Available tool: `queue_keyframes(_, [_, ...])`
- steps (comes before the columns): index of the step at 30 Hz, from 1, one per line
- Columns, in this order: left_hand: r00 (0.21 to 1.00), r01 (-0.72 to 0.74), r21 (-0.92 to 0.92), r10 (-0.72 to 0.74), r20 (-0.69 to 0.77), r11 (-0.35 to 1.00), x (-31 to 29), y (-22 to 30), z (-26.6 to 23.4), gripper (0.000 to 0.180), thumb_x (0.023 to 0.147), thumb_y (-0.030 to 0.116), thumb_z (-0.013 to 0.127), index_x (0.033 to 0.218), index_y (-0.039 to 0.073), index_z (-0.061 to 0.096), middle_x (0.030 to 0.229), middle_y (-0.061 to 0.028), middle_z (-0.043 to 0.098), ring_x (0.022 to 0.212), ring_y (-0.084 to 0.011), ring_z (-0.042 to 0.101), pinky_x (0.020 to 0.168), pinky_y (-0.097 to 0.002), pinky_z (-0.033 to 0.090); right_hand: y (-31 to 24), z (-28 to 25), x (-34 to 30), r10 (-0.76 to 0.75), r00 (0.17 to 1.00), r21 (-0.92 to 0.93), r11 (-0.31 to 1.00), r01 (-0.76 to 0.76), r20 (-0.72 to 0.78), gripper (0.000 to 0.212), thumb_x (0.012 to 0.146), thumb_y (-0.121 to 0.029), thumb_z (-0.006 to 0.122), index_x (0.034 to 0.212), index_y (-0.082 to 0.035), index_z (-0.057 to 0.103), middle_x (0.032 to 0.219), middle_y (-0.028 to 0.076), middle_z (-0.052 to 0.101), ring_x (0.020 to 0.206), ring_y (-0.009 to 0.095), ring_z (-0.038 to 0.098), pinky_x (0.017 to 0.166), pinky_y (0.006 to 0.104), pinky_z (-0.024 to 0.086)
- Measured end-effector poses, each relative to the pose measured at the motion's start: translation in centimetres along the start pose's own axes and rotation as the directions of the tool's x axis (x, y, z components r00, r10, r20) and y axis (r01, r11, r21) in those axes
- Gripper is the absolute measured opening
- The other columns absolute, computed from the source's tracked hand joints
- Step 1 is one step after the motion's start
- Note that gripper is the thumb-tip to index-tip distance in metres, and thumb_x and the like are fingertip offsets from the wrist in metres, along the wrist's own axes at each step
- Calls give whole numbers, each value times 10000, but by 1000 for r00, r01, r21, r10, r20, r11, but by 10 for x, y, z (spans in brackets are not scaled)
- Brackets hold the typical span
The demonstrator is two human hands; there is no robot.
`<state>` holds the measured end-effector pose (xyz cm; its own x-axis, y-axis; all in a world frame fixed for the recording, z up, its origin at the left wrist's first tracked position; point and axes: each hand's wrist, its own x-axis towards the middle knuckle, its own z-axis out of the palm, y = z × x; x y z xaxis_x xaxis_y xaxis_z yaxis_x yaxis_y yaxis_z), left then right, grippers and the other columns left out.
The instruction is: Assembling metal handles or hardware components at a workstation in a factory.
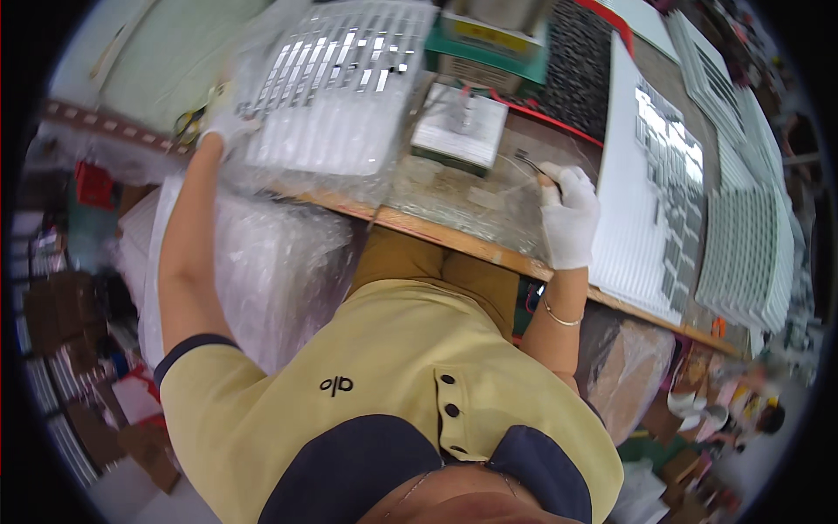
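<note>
My right hand [569, 214], in a white glove with bare fingertips, is closed around a pair of tweezers [529, 162]. The dark tips of the tweezers point left over the bench, beside a small box with a white top [460, 131]. At the far left, my gloved left hand [229, 127] is at the left edge of a white ribbed tray [319, 131], among clear plastic wrap. Its fingers blend into the wrap, so their grip is unclear. Shiny silver strips [336, 57] fill the tray's far part. Scissors with yellow handles [186, 125] lie beside that hand.
Right of my right hand lies another ribbed white tray [615, 192] with shiny pieces. A red-edged tray of dark bits [576, 65] and stacked green boxes [489, 65] stand behind. Stacked ribbed trays [746, 249] are far right. The wooden bench edge [428, 229] runs before me.
</note>
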<state>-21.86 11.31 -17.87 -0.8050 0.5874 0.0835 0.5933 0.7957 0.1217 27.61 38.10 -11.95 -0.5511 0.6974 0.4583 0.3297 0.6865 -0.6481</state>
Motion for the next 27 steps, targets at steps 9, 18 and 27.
queue_keyframes(9, [782,-501,-577,623,17,645,-117,282,-101,321,714,188,745,955,5,635,872,-70,637,809,-139,596,720,-268,472,-19,-29,11,10,999,94,996,-15,46,112,751,-33,662,857,-68,665,760,73,592,684,243,564,644,334,451])
queue_keyframes(18, [706,-552,-716,696,-129,427,-158,387,-41,241,660,76,786,813,8,613,753,-49,573,691,-130,552,636,-258,446,-3,-74,12,-228,970,-393,888,240,79,54,724,-97,617,771,-117,634,722,31,570,675,229,577,594,347,442])
queue_keyframes(27, [883,-245,-914,463,-74,323,-184,412,15,251,637,123,814,772,33,622,756,-67,575,626,-175,552,587,-285,452,11,-88,6,-179,958,-606,744,281,224,11,708,-132,605,702,-133,596,712,25,559,644,207,583,556,330,446])
